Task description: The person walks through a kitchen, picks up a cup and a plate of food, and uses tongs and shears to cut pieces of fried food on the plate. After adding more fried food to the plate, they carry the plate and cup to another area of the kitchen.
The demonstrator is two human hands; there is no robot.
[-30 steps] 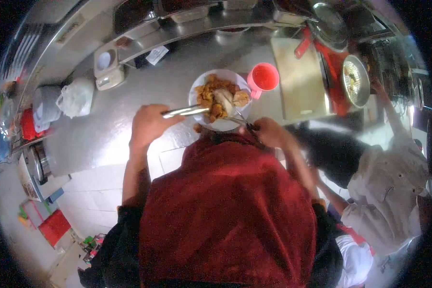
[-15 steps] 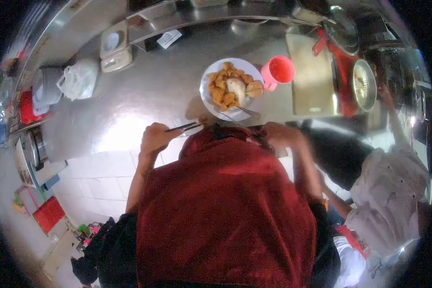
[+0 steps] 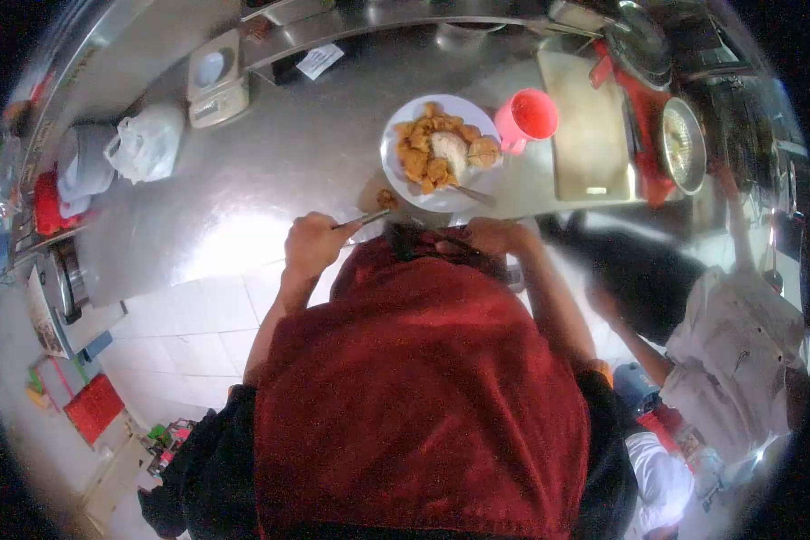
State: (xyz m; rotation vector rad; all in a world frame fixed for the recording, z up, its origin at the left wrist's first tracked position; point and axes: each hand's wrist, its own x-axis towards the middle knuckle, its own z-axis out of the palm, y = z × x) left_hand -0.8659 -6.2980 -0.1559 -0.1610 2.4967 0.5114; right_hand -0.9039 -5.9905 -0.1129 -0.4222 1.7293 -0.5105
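Observation:
My left hand (image 3: 311, 243) is closed around a slim-handled utensil (image 3: 362, 220), which points right towards the plate. A brown piece of food (image 3: 387, 200) shows at the utensil's tip, just left of the plate's rim. The white plate (image 3: 394, 180) carries browned chunks (image 3: 414, 162), a pale mound (image 3: 448, 153) in the middle and a spoon (image 3: 473, 194) lying over its near edge. Below the plate, at the counter's front edge, my right hand (image 3: 497, 236) has its fingers curled in against dark cloth. I cannot tell what those fingers hold.
A pink mug (image 3: 526, 117) stands right of the plate, beside a cutting board (image 3: 587, 135). Further right are a round metal pan (image 3: 684, 146) and a person in a light shirt (image 3: 738, 360). A kitchen scale (image 3: 218, 81) and white plastic bag (image 3: 146, 148) sit at left.
My left hand has moved right and up, bringing the utensil and food piece beside the plate. My right hand has shifted slightly left and up. The view has tilted a little.

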